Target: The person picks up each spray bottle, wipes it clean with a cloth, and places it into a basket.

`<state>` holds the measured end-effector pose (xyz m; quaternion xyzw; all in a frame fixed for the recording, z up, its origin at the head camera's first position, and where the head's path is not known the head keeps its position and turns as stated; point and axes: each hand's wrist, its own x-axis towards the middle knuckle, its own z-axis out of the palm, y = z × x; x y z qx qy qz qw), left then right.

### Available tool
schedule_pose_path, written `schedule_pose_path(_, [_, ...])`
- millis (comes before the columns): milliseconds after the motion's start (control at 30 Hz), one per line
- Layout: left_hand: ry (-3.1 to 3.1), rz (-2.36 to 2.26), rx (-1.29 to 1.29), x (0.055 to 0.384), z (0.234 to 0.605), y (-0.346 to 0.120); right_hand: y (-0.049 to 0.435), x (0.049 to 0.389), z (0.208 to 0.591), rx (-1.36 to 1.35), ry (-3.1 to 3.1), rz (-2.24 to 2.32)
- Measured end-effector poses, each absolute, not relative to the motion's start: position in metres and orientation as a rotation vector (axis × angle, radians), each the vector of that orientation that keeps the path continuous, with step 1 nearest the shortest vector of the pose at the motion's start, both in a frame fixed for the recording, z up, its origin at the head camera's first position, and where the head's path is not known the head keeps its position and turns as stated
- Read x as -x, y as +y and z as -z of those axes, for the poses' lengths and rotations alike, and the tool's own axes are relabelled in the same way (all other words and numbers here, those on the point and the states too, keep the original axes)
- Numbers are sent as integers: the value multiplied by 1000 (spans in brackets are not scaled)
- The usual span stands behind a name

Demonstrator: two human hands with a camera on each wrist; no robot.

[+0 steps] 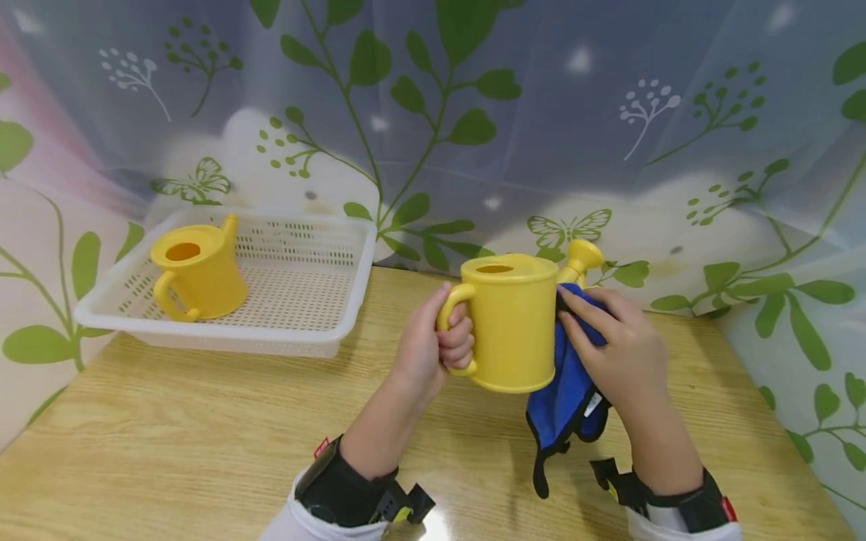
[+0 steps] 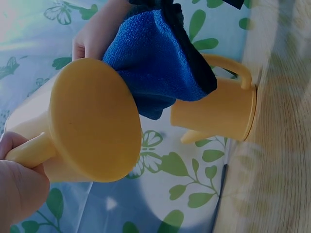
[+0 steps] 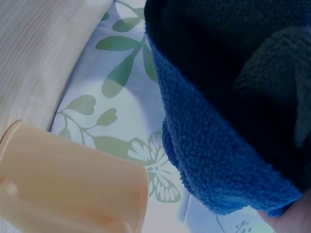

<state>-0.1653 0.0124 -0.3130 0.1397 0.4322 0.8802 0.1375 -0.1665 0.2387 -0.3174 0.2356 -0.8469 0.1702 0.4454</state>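
Observation:
Held up over the table in the head view is a yellow watering can (image 1: pixel 514 330), its spout (image 1: pixel 583 257) pointing right. My left hand (image 1: pixel 436 342) grips its handle with curled fingers. A blue cloth (image 1: pixel 571 368) with black edging hangs from my right hand (image 1: pixel 619 349), which presses it to the can's right side with fingers and thumb around the fabric. In the left wrist view the can's round base (image 2: pixel 95 121) faces the camera. Behind the cloth, another yellow watering can (image 2: pixel 218 107) stands on the table; the right wrist view shows part of this can (image 3: pixel 77 179) too.
At the back left, a white perforated plastic basket (image 1: pixel 271 342) holds one more yellow watering can (image 1: pixel 203 274). The wooden table (image 1: pixel 203 436) ends at a leaf-printed curtain (image 1: pixel 406 128) behind and at both sides.

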Motion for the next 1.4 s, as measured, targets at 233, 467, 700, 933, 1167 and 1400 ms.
schedule_pose_path(233, [1162,-2626,-330,168,313,11,237,164,318,-638,-2126,-450])
schedule_pose_path(467, [1128,-2706,-324,171,313,6,241,164,318,-739,-2229,-462])
schedule_pose_path(700, [1167,-2649,-373,171,311,4,242,169,322,-777,-2174,-474])
schedule_pose_path(933, [1293,-2542,-425,167,314,9,241,168,320,-675,-2139,-478])
schedule_pose_path(1167, [1478,-2431,-558,163,316,11,240,167,320,-486,-2208,-459])
schedule_pose_path(1400, [1552,-2360,-671,160,317,14,244,164,317,-312,-2251,-500])
